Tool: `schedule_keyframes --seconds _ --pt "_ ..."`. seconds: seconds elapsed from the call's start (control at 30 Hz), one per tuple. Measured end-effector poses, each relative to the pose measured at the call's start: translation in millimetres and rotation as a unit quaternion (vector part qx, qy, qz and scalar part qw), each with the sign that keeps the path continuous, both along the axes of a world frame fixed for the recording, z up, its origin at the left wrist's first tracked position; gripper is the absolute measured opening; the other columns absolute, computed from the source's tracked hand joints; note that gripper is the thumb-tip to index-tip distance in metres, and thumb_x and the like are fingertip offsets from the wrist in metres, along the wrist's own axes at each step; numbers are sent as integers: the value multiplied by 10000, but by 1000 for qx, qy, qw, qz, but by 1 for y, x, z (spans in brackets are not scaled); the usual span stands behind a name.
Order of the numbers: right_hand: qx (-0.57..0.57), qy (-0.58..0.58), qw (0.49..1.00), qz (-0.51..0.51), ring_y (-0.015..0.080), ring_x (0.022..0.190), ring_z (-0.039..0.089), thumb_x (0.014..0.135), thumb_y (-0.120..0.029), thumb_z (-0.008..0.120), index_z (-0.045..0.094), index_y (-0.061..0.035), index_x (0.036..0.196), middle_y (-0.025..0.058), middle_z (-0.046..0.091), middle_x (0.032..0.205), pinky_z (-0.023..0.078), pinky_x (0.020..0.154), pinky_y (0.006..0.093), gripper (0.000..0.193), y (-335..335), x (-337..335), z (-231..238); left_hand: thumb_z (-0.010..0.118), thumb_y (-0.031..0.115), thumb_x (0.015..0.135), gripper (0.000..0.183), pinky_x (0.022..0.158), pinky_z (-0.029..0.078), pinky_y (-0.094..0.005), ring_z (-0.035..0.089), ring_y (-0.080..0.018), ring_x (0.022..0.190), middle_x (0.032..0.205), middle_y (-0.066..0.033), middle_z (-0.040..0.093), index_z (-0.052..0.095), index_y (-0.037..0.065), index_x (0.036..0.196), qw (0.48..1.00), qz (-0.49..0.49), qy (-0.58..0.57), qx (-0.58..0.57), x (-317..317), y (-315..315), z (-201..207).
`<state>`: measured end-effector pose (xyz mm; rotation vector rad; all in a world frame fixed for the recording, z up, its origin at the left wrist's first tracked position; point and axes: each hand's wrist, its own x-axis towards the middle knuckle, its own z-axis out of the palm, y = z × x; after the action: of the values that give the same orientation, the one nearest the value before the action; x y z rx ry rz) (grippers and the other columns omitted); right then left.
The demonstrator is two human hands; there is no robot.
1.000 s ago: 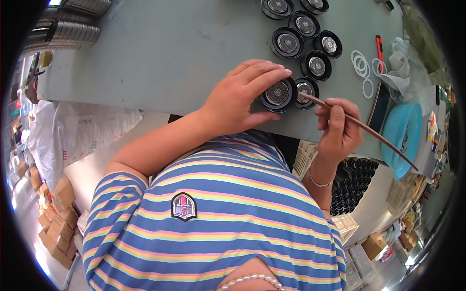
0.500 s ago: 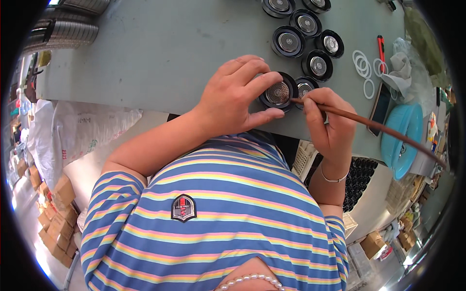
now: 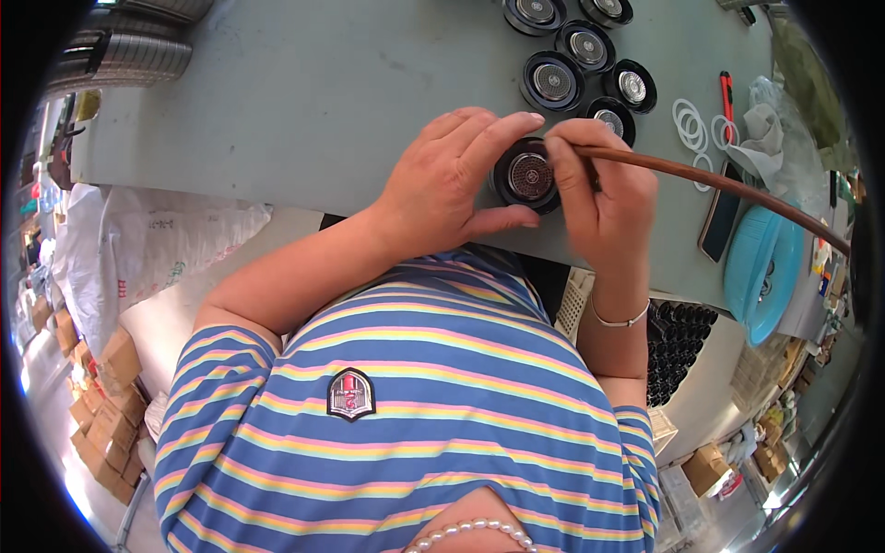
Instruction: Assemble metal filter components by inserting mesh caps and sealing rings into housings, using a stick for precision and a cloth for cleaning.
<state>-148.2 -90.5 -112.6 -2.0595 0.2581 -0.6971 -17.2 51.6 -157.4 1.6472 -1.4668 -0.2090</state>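
Observation:
In front of me on the table lies a black round cup with a perforated metal disc [image 3: 529, 177] in it. My left hand [image 3: 452, 170] spans this cup, its thumb by the near rim and its forefinger stretched along the far rim. My right hand [image 3: 604, 189] pinches a long thin brown stick [image 3: 701, 170] near its lower end, over the right edge of the cup. The fingers hide the stick's tip. Beyond the hands stand several similar black cups [image 3: 553, 82] with metal centres. One of them is partly covered by my right hand.
White rings [image 3: 689, 124], a red-handled tool [image 3: 726, 95] and a phone [image 3: 720, 214] lie on the right. A blue basin [image 3: 763, 276] is at the table's right edge. Metal bands [image 3: 138, 60] are stacked at the far left. Below hangs a white plastic sack [image 3: 166, 240].
My right hand has moved up and left with the stick, toward the far side of the cup. My left forefinger has straightened slightly; the left thumb has stayed in place.

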Motion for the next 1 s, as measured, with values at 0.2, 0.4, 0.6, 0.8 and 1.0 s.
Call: schedule_keyframes --seconds 0.2,0.4,0.6,0.8,1.0 --pt "-64 139 985 -80 161 520 532 957 -49 664 636 -16 859 80 608 674 422 515 300 107 5 -28 21 872 445 743 899 1009 462 -446 607 -347 1099 1140 -125 658 484 106 1480 999 21 -4 29 -2 3 1" --pt "342 -9 933 -110 51 529 504 1063 -160 573 664 -38 999 79 713 770 351 487 189 165 11 -43 -9 839 434 798 830 1031 450 -464 600 -331 1126 1171 -141 639 487 84 1463 982 19 182 44 13 -7 -13" --pt "350 -135 898 -230 71 538 527 1065 -197 568 657 -24 1004 84 677 735 331 457 191 204 -10 -68 -14 855 426 743 773 1031 478 -423 601 -328 1170 1236 -157 646 561 84 1371 993 98 41 46 38 -79 -29" --pt "302 -139 902 -275 88 557 562 1065 -183 560 647 -4 1000 85 651 718 347 457 195 210 -2 -82 -11 883 389 657 632 913 515 -426 640 -317 1048 1101 -124 701 694 63 1165 991 72 107 -23 43 -68 11" --pt "267 -142 919 -254 82 567 565 1065 -160 557 650 6 1021 77 661 730 352 465 189 195 5 -69 -9 903 293 673 712 1039 459 -441 582 -342 1179 1242 -139 650 651 65 1299 999 -41 23 19 5 -10 28"
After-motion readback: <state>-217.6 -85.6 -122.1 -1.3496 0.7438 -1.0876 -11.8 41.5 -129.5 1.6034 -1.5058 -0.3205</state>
